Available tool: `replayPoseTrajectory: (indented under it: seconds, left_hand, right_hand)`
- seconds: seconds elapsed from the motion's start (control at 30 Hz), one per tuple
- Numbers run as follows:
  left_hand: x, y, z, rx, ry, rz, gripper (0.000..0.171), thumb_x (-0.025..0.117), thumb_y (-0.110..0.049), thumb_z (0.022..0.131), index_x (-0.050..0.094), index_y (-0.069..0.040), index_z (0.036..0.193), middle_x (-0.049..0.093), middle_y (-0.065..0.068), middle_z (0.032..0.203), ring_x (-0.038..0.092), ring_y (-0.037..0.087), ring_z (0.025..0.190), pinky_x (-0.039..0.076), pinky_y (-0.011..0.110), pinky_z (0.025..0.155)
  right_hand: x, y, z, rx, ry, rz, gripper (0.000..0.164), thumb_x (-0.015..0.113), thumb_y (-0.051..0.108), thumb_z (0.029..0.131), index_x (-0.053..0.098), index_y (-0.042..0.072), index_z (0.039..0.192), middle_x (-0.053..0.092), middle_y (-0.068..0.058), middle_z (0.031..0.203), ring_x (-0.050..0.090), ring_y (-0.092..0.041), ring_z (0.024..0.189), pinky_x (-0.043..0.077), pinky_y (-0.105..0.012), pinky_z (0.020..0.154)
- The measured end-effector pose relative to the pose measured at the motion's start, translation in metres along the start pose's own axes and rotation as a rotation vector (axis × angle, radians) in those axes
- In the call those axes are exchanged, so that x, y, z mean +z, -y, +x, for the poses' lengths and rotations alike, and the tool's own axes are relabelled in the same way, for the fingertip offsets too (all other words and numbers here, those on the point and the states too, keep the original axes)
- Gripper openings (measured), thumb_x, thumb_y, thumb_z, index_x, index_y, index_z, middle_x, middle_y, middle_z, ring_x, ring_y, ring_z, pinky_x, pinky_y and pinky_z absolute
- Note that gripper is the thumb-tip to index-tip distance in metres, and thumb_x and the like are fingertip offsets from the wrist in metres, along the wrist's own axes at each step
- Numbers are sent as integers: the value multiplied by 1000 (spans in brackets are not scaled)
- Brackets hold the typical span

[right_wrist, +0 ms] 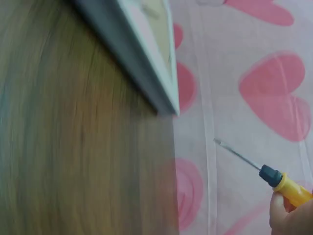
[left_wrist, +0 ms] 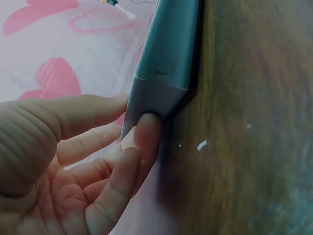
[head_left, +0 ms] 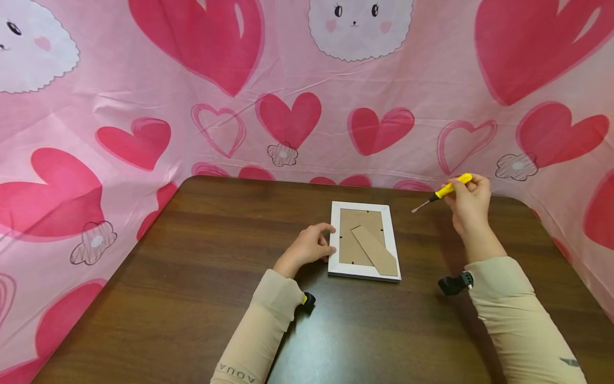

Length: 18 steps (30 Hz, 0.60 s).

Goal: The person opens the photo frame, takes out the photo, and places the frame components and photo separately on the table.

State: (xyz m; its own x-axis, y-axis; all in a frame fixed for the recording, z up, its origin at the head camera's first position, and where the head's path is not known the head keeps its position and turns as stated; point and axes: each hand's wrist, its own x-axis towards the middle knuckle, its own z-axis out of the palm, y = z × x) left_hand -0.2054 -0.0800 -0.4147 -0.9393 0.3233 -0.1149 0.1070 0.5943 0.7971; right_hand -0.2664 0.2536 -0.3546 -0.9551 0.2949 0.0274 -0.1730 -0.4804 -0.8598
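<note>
A white picture frame (head_left: 395,266) lies face down on the table, its brown backing board (head_left: 350,250) and slanted easel leg (head_left: 376,250) showing. Small dark tabs sit along the board's edges. My left hand (head_left: 309,244) holds the frame's left side between thumb and fingers; in the left wrist view the fingertips (left_wrist: 148,129) are against its side face. Off to the right and raised, my right hand (head_left: 472,205) grips a screwdriver (head_left: 451,188) by its yellow handle. The screwdriver's metal shaft points down and left toward the frame, apart from it.
The dark wooden table (head_left: 192,277) ends at a pink cloth (head_left: 288,69) with heart prints, which hangs behind and at both sides. A few white specks (left_wrist: 202,145) lie on the wood by the left hand. Each wrist carries a small black camera (head_left: 453,284).
</note>
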Motion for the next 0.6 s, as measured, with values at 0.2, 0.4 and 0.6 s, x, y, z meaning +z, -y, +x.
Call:
replayPoseTrajectory:
  seconds: [0.2,0.4,0.6]
  left_hand:
    - [0,4,-4,6,37,-23,56,76,-8,86,54,-6,137,65,6,70,58,10,57,46,23,60]
    - [0,3,-10,24,57,-60,64,78,-4,83,50,-3,140,65,9,71,55,10,58,45,22,61]
    - [1,0,-16,9,59,-60,65,77,-3,83,48,-4,141,64,7,72,55,11,59,45,23,62]
  right_hand:
    - [11,-5,-13,170,60,93,12,52,7,101,40,8,103,62,-6,86,65,-16,82,48,-34,103]
    - [26,-15,-23,337,91,99,6,35,11,105,40,9,102,60,-1,88,58,-13,90,25,-36,107]
    - [37,-23,-29,438,79,94,14,30,10,105,44,9,103,56,1,91,56,-12,89,20,-39,114]
